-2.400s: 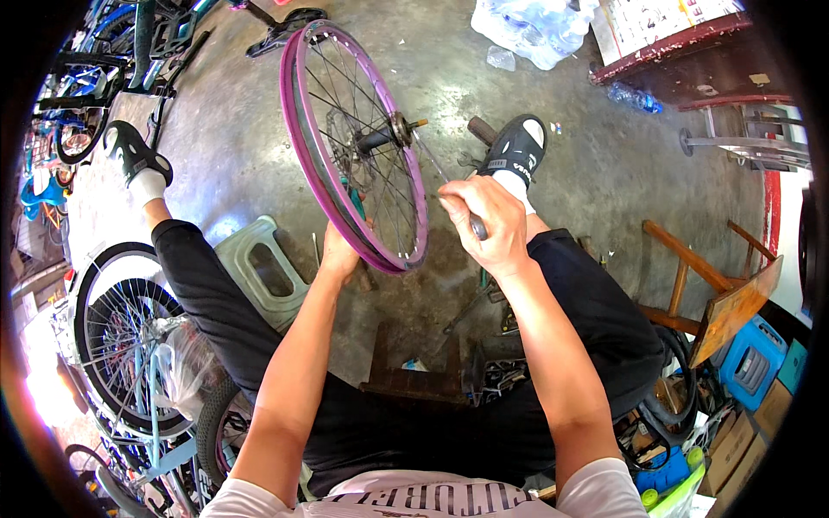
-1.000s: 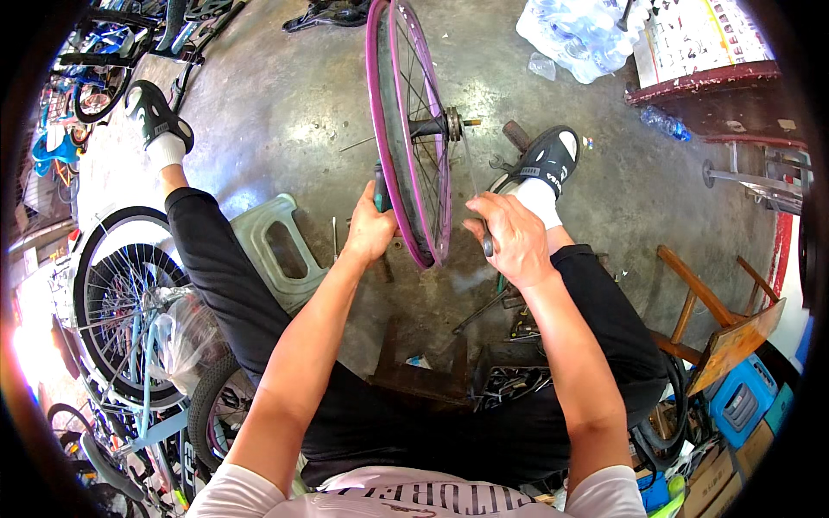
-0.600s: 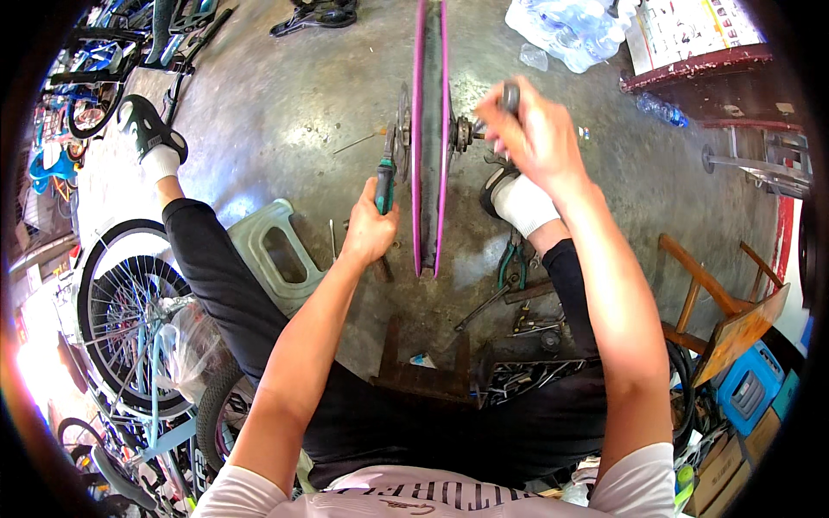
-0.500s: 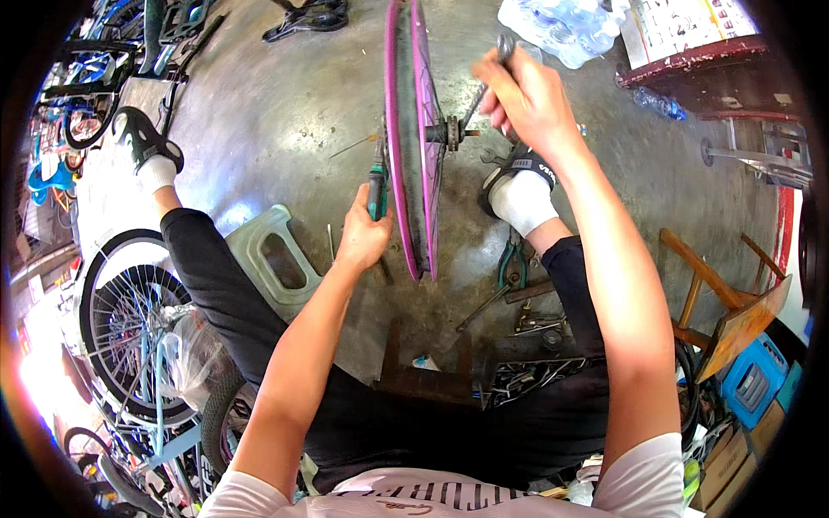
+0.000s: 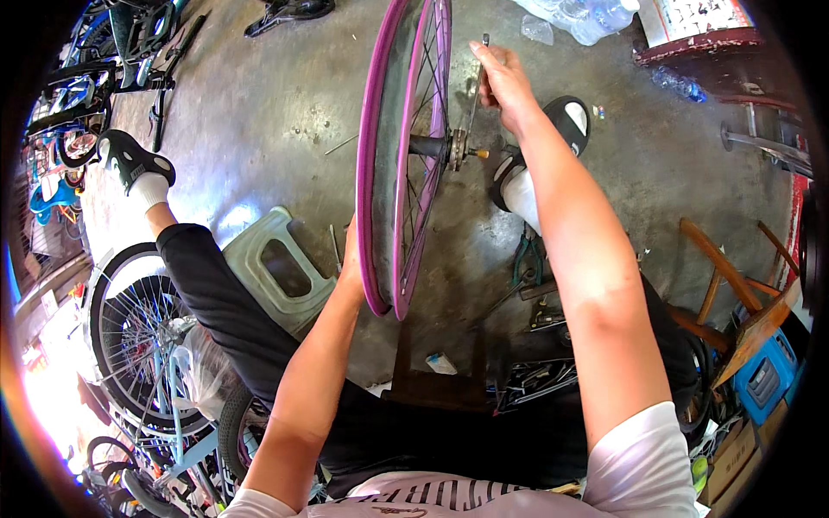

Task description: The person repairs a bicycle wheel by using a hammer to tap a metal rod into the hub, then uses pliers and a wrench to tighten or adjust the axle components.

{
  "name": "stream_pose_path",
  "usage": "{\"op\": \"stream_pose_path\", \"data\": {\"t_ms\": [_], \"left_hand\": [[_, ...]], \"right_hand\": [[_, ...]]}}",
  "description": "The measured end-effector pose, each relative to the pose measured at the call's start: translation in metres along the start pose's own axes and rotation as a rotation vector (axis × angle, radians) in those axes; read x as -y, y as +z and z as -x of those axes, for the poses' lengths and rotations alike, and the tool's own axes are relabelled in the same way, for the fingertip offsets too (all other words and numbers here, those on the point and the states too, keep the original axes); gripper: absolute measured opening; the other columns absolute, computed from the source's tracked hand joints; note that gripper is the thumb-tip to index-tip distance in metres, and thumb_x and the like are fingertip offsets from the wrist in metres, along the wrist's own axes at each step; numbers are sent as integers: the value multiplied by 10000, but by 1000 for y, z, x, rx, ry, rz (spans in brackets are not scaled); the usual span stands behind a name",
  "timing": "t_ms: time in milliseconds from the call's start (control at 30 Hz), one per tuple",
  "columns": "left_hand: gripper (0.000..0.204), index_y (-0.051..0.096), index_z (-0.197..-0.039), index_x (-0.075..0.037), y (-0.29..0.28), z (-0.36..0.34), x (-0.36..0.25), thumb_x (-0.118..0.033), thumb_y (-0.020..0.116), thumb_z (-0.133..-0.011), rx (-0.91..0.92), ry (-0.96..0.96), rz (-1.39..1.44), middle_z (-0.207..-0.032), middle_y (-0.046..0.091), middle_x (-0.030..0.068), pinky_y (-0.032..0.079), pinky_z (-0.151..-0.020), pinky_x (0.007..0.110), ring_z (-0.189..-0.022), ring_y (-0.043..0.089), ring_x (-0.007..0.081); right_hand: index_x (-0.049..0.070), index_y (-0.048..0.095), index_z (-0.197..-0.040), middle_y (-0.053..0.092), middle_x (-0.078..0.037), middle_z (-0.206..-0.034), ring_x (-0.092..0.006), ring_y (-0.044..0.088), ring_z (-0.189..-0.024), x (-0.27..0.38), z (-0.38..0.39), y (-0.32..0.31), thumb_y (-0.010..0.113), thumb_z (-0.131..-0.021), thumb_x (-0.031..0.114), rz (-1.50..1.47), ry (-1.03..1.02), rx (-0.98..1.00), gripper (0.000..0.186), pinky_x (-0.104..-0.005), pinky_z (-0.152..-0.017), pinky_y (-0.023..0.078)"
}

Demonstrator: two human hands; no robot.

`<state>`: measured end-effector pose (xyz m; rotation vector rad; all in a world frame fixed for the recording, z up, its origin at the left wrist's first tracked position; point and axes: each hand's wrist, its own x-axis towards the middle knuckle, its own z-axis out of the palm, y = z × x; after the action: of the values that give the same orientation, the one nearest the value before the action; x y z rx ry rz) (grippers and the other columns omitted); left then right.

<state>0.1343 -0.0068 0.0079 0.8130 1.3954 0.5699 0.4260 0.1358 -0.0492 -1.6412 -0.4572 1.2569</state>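
A purple bicycle wheel rim (image 5: 369,173), without a tyre, stands tilted in front of me, with its hub (image 5: 427,146) and axle end (image 5: 477,154) facing right. My right hand (image 5: 508,85) is closed around a slim metal wrench (image 5: 476,91), whose lower end reaches down to the cog side of the hub. On the wheel's other side is my left hand (image 5: 351,250); the rim hides its fingers and whatever they may hold. A thin rod (image 5: 341,145) pokes out left of the rim.
A pale plastic stool (image 5: 298,259) lies left of the wheel. Pliers (image 5: 528,257) and an open tray of tools (image 5: 537,380) lie by my right leg. Bicycles (image 5: 142,337) crowd the left; a wooden stool (image 5: 721,268) and bagged water bottles (image 5: 587,17) are at right.
The wheel has turned and leaned, coming nearer with its hub side more in view. My left hand and its green-handled tool have gone behind the rim. My right hand has shifted slightly, its wrench now more upright.
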Motion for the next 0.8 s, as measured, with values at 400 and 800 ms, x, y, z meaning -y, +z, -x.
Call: {"op": "stream_pose_path", "data": {"t_ms": [400, 800], "left_hand": [[508, 536, -1395, -9, -4, -16, 16, 82, 624, -903, 124, 47, 71, -926, 631, 82, 534, -667, 343, -768, 623, 182], [232, 592, -1236, -106, 20, -34, 13, -242, 544, -1054, 37, 107, 88, -917, 646, 53, 532, -758, 317, -805, 598, 137]], "right_hand": [[37, 726, -1100, 684, -184, -1110, -382, 597, -1136, -120, 28, 9, 361, -1110, 391, 414, -297, -60, 508, -448, -1043, 424], [4, 659, -1157, 702, -259, -1086, -481, 597, -1033, -121, 204, -12, 419, -1098, 502, 672, -136, -56, 556, -546, -951, 449]]}}
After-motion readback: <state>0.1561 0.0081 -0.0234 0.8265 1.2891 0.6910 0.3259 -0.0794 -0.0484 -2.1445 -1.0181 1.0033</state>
